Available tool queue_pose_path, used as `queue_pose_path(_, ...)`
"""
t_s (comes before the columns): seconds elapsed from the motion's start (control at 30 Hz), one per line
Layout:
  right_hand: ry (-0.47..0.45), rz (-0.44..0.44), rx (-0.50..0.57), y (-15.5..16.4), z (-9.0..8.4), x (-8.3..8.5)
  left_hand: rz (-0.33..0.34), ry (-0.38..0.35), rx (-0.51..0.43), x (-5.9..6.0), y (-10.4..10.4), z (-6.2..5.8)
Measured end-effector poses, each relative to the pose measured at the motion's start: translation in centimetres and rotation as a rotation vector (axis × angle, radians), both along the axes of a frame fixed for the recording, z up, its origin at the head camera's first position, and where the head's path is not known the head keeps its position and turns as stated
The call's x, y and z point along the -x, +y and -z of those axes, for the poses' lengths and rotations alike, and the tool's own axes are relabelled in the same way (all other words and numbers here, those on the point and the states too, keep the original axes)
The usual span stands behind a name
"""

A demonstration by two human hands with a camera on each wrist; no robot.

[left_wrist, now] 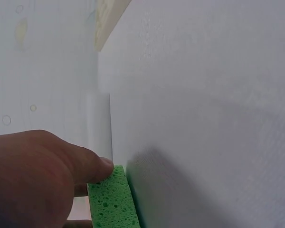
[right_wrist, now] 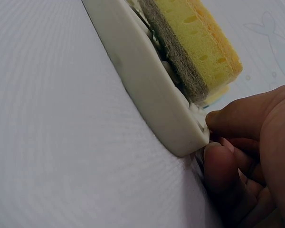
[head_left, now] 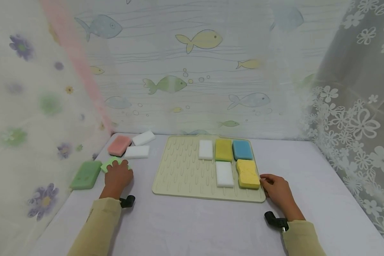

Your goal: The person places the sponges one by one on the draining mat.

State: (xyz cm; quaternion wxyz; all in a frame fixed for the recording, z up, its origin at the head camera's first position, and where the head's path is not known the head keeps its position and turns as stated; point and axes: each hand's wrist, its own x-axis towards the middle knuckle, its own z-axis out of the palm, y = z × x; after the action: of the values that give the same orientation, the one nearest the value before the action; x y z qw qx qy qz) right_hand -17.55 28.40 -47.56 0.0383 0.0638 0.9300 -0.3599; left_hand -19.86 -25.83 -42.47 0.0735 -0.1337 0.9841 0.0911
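Your beige sleeves (head_left: 94,227) come in nearest at the lower edge of the head view, with a black wrist device (head_left: 127,201) strapped at the left cuff and another (head_left: 276,220) at the right. Just past them, your right hand (head_left: 278,190) has its thumb and fingertips pinched on the edge of the cream mat (head_left: 179,167), by the near right corner. Your left hand (head_left: 117,177) is clamped on the light green sponge (head_left: 107,165); from the head, your fingers cover much of it. Only the left wrist view reveals your thumb against its porous face, other fingers behind; whether it touches the white cloth (head_left: 195,227), you cannot tell.

To that hand's left lies a darker green sponge (head_left: 86,175); beyond it are a pink sponge (head_left: 119,145) and two white blocks (head_left: 137,152). On the mat, near your right fingers, sits a yellow sponge (head_left: 248,174), whose coarse dark underside your right wrist view makes plain, with a white pad (head_left: 224,174) beside it. Farther back stand another white pad (head_left: 206,149), an olive-yellow sponge (head_left: 223,149) and a blue sponge (head_left: 242,149), before a fish-patterned curtain (head_left: 211,71).
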Motion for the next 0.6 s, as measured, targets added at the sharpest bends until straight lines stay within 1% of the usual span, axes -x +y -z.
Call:
queue_pose_path(0.3,-0.008,-0.003,-0.01,0.11,0.01,-0.03,0.004,0.011,0.018,-0.26,0.11,0.11)
queue_pose_path(0.43,-0.006,-0.002,-0.008,0.06,-0.08,-0.1,0.013,0.01,0.02,-0.49,0.31,-0.15)
queue_pose_path(0.6,-0.009,-0.003,-0.009,0.03,-0.17,-0.13,0.043,0.024,0.025,-0.91,0.7,-0.55)
